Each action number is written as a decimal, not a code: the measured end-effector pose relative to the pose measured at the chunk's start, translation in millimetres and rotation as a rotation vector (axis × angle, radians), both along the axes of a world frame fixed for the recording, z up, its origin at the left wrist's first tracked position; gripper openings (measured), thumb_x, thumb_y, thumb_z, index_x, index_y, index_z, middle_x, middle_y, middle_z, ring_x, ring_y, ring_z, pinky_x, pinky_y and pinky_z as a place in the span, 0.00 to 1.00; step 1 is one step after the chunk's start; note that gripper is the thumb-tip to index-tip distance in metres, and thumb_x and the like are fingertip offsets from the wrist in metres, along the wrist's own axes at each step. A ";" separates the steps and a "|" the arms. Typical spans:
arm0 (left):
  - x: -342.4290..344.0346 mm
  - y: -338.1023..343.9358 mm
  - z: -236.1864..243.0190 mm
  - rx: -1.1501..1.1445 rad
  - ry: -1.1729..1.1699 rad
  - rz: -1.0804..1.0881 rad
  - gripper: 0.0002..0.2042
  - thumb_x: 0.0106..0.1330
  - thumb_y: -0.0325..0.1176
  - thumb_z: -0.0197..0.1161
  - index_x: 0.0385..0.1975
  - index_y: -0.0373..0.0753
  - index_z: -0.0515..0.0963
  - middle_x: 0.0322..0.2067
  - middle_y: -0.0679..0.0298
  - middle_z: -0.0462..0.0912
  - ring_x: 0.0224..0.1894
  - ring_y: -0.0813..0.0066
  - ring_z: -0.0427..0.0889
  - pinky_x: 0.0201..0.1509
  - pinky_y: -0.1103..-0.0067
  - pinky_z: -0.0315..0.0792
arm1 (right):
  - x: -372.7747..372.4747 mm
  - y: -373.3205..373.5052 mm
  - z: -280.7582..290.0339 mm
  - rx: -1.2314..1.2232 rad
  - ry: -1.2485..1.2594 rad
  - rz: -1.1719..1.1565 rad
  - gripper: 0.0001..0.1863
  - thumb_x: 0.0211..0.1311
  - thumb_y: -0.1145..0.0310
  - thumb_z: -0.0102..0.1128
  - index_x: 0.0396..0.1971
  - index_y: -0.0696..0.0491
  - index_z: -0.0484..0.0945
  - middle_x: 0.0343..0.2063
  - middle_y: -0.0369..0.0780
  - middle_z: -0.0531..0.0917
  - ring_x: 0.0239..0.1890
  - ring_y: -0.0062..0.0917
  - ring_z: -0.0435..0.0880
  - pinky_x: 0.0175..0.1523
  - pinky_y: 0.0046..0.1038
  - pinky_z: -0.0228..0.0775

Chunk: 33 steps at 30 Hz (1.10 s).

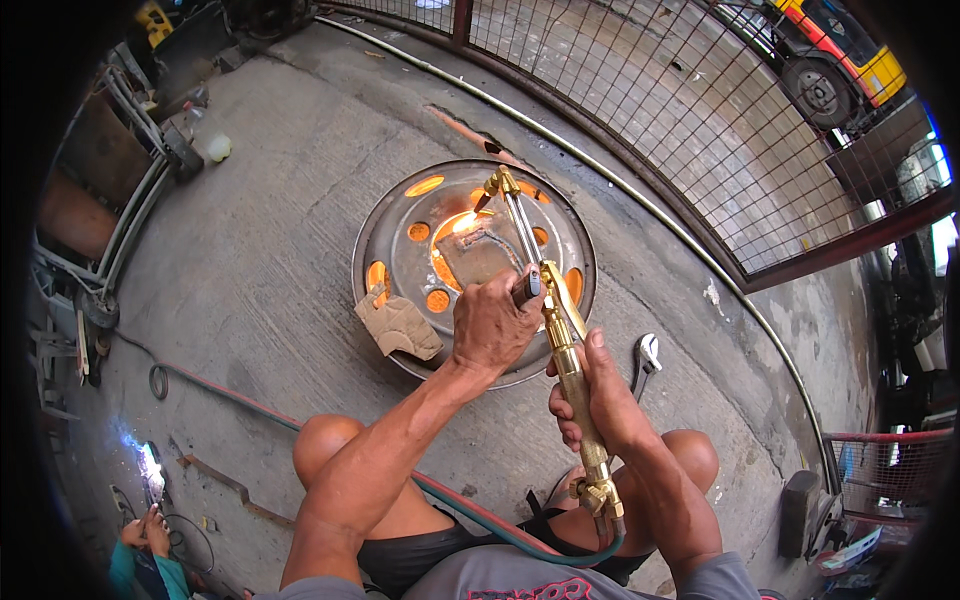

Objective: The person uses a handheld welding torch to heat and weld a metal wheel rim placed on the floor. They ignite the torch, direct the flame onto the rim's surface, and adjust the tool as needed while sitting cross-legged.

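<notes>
My right hand (602, 395) is wrapped around the knurled brass handle of a cutting torch (573, 375), the thumb lying near its lever. Against the torch's front body rests my left hand (495, 322), closed on a small dark object (526, 287) with a metal edge; its kind is unclear. The bent torch head points down and left, with a bright glow at its tip. Below it, a metal plate (482, 258) with a rough curved line lies over the centre of a steel wheel rim (365, 255). Orange light shows through the rim's holes.
A brown cardboard-like piece (400, 327) overlaps the rim's near left edge. An adjustable wrench (646, 362) lies right of it. Red and green hoses (455, 498) cross by my knees. Another person's hands (147, 530) are beside a bright welding arc, lower left. Mesh fencing (680, 120) stands beyond.
</notes>
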<state>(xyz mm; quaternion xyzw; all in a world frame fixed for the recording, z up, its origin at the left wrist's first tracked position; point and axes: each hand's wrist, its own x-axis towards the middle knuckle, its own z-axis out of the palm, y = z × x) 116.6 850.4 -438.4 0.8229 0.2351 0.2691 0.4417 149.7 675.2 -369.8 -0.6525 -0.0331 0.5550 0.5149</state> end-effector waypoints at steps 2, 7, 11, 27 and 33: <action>-2.3 1.0 -2.1 -0.017 0.017 0.003 0.22 0.78 0.45 0.56 0.25 0.33 0.79 0.15 0.51 0.76 0.17 0.54 0.80 0.26 0.63 0.72 | -0.5 1.9 -1.1 -0.011 -0.002 0.016 0.46 0.68 0.20 0.17 0.44 0.51 0.67 0.18 0.32 0.68 0.12 0.16 0.66 0.18 0.23 0.65; -5.5 0.3 4.6 -0.110 0.074 0.009 0.18 0.70 0.43 0.66 0.25 0.33 0.81 0.18 0.48 0.81 0.26 0.46 0.86 0.31 0.62 0.77 | 3.1 -0.9 -6.1 -0.007 0.027 0.037 0.43 0.73 0.24 0.19 0.46 0.53 0.66 0.19 0.33 0.69 0.13 0.19 0.69 0.19 0.27 0.68; -5.9 0.0 1.1 -0.113 0.094 0.014 0.18 0.68 0.43 0.67 0.25 0.33 0.81 0.19 0.48 0.82 0.27 0.45 0.86 0.33 0.61 0.78 | -0.8 2.3 -6.4 -0.034 0.009 0.023 0.43 0.72 0.24 0.18 0.44 0.52 0.66 0.18 0.33 0.68 0.12 0.18 0.67 0.18 0.25 0.66; -4.6 -4.3 1.9 -0.110 0.108 0.031 0.26 0.78 0.47 0.49 0.25 0.30 0.79 0.20 0.44 0.79 0.27 0.40 0.83 0.34 0.57 0.73 | -1.1 0.9 -8.5 -0.099 -0.134 0.036 0.41 0.77 0.30 0.23 0.44 0.57 0.68 0.21 0.36 0.72 0.15 0.19 0.71 0.19 0.28 0.70; -8.3 -9.1 -6.3 -0.106 0.142 0.020 0.27 0.78 0.50 0.49 0.27 0.32 0.82 0.23 0.42 0.82 0.32 0.36 0.84 0.40 0.54 0.76 | -8.1 -1.5 -8.1 -0.158 -0.209 0.029 0.43 0.75 0.27 0.24 0.46 0.56 0.69 0.19 0.35 0.72 0.13 0.19 0.70 0.18 0.28 0.68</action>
